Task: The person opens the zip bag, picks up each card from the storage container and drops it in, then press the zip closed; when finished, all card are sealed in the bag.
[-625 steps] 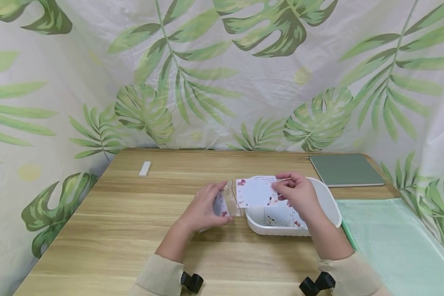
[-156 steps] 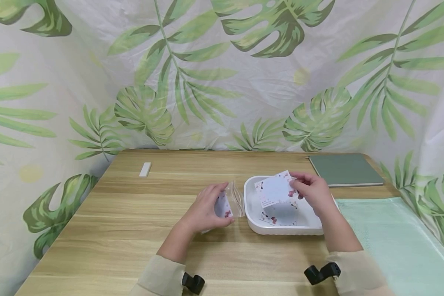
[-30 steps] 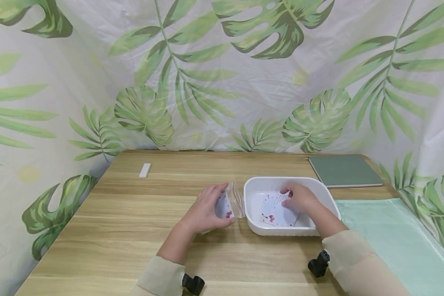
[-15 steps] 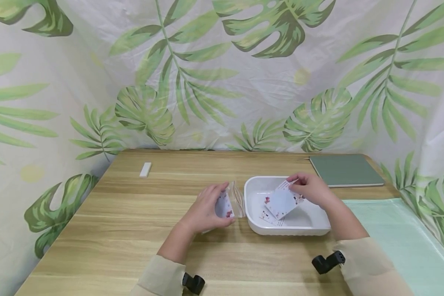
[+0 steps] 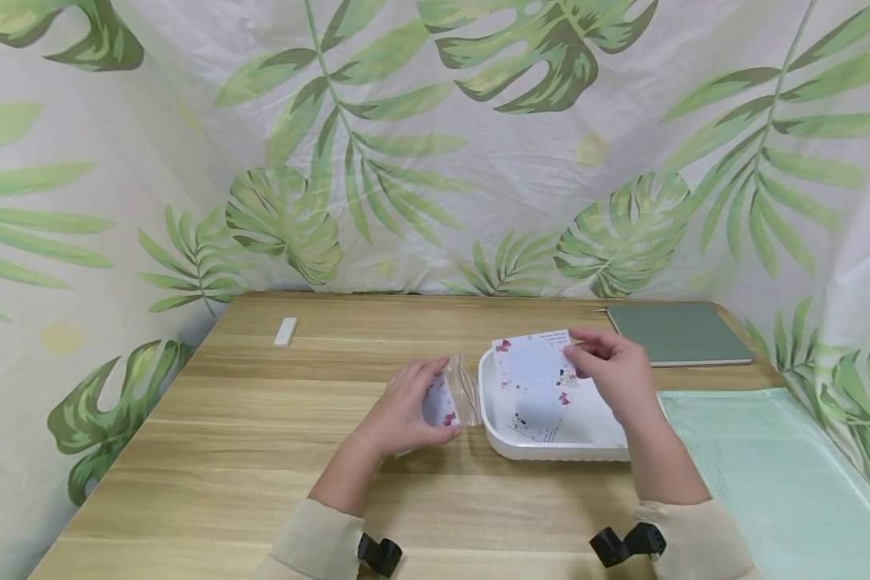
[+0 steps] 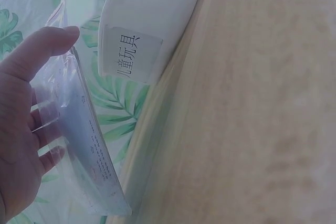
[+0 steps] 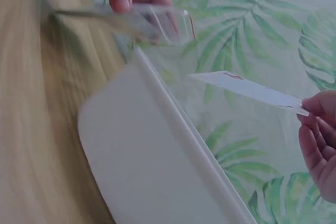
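My left hand (image 5: 406,407) grips a clear zip bag (image 5: 466,395) between thumb and fingers, just left of the white plastic basin (image 5: 602,453). Inside the bag sits a stack of printed note cards (image 6: 86,140). Above the basin, my right hand (image 5: 616,372) pinches a white note card (image 5: 529,362) with a red floral print by its right edge. In the right wrist view this card (image 7: 257,93) is held nearly flat, apart from the bag's zip end (image 7: 176,24). Another printed card (image 5: 540,431) lies on the basin floor, partly covered by the held one.
A green notebook (image 5: 681,334) lies at the back right. Before it is a pale green mesh zip pouch (image 5: 776,475). A small white block (image 5: 286,332) rests at the back left of the wooden table (image 5: 225,451). The basin wall bears a printed label (image 6: 134,53).
Half a second ago the card in my right hand was low and tilted in the basin; it is now raised, moved left and turned straighter. My left hand keeps its hold on the bag.
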The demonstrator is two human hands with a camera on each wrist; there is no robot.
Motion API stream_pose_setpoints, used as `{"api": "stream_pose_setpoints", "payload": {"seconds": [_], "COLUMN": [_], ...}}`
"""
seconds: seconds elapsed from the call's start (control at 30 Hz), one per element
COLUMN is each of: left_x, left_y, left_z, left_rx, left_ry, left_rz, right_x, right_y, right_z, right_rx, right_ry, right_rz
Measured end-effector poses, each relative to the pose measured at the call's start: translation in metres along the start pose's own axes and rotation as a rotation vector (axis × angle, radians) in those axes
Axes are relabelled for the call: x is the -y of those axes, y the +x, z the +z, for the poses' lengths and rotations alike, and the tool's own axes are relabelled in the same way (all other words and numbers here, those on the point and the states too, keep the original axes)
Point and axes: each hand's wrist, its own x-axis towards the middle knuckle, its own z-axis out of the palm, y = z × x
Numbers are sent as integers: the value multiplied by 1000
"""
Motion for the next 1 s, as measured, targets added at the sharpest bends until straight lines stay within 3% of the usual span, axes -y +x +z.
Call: {"api": "stream_pose_setpoints", "payload": {"seconds": [0.13, 0.4, 0.7, 1.0], "left_x": [0, -2, -1, -1], "left_y": [0, 0, 0, 0], "left_z": [0, -2, -2, -2], "left_rx": [1, 4, 5, -13], "left_ry": [-1, -5, 1, 13], "left_rz": [-3, -13, -5, 50], "right_x": [2, -1, 2, 6], "right_y": [-8, -15, -17, -9], "right_z": [15, 33, 39, 55], "right_rx": [-26, 2, 49, 124], "right_ry": [97, 115, 112, 42], "right_rz": [35, 94, 88, 33]}}
